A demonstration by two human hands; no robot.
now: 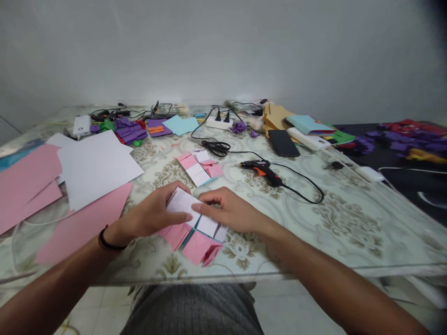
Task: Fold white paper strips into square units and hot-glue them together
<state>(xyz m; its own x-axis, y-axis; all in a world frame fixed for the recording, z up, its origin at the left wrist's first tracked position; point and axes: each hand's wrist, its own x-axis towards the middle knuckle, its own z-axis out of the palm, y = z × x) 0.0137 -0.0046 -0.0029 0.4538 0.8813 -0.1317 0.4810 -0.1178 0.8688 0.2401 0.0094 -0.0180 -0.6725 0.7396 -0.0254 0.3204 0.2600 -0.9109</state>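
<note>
A folded paper piece (200, 246) with white panels above, pink flaps below and teal strips between lies near the table's front edge. My left hand (159, 209) grips its left white panel, thumb on top and fingers behind. From the right, my right hand (223, 208) pinches the upper middle of the piece, its thumb pressing on the white paper; its fingertips are partly hidden. Just beyond my hands is a second folded pink and white piece (199, 166). A black hot glue gun (263, 172) with an orange trigger rests to its right, nozzle pointing left.
White sheets (99, 167) and pink sheets (87, 223) spread over the left side. Along the back are a power strip (219, 123), purple paper pieces (129, 130) and cables. A black phone (283, 143) lies beside yellow envelopes (275, 116). The glue gun's cord loops right.
</note>
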